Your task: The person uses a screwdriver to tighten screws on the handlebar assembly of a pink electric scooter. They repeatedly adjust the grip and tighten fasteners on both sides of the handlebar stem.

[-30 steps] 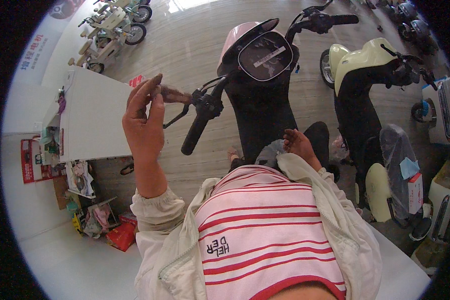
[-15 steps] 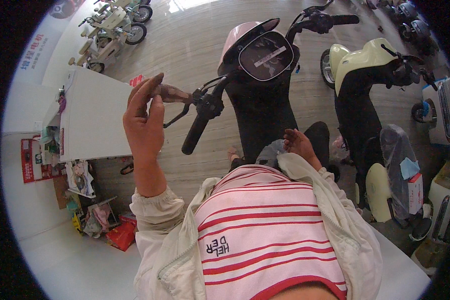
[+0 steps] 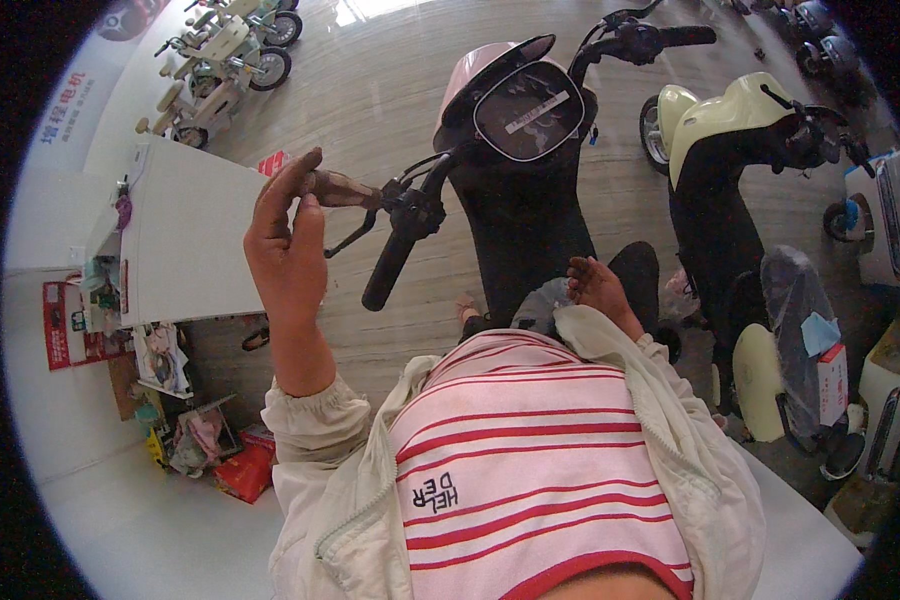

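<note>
The fingers of my left hand [image 3: 288,245] are bent round the outer end of a narrow brownish piece [image 3: 345,189], which looks like a rear-view mirror seen nearly edge-on. It joins the left handlebar of a pink and black scooter [image 3: 520,200], beside the black grip [image 3: 390,268] and brake lever [image 3: 350,237]. My right hand [image 3: 602,290] lies low by my lap, its fingers loosely curled and a little apart, with nothing visible in it. Clear plastic [image 3: 545,303] bunches next to it. The scooter's dark display [image 3: 530,110] sits between the handlebars.
A white cabinet [image 3: 200,230] stands to the left. Beyond it are small parked electric bikes [image 3: 220,70]. On the right stands a pale yellow scooter [image 3: 725,115] with a plastic-wrapped seat [image 3: 795,300] and a red and white box [image 3: 832,385]. A red bag [image 3: 242,474] lies at lower left.
The brownish piece at my left fingers shows a slightly lighter face, as if turned a little. My left hand has barely shifted, and the right one stays in place.
</note>
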Motion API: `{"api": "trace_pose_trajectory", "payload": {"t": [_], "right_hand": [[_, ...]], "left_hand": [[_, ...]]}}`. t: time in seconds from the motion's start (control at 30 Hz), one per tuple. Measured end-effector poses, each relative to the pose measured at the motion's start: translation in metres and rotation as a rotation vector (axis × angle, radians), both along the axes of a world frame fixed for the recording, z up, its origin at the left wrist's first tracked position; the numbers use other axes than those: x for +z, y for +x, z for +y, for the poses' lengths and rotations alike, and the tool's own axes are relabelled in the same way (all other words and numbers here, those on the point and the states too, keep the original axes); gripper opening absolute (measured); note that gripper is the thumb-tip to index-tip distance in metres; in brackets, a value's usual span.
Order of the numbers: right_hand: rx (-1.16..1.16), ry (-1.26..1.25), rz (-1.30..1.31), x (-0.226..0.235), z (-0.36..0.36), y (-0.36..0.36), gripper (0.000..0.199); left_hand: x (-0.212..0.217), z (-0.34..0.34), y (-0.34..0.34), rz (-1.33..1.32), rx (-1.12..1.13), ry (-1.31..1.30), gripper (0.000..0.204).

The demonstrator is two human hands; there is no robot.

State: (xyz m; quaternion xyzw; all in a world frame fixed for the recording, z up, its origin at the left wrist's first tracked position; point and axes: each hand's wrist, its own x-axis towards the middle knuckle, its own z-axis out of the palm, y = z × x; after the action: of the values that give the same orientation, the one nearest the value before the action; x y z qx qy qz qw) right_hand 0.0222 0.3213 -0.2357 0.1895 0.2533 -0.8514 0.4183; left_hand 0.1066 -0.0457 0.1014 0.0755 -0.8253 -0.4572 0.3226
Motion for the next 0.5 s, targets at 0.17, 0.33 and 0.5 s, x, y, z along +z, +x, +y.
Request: {"api": "trace_pose_trajectory", "payload": {"t": [0.17,0.33,0.5], "right_hand": [[-0.015,0.04,-0.017,0.002,-0.001,0.0,0.028],[0.013,0.044,0.005,0.006,-0.001,-0.001,0.027],[-0.003,-0.034,-0.014,-0.005,0.001,0.0,0.027]], "left_hand": [[-0.003,0.003,-0.005,-0.009,0.113,0.021,0.032],[-0.002,0.008,-0.005,0.045,0.151,-0.012,0.03],[-0.007,-0.001,-0.003,0.079,0.075,0.025,0.026]]}}
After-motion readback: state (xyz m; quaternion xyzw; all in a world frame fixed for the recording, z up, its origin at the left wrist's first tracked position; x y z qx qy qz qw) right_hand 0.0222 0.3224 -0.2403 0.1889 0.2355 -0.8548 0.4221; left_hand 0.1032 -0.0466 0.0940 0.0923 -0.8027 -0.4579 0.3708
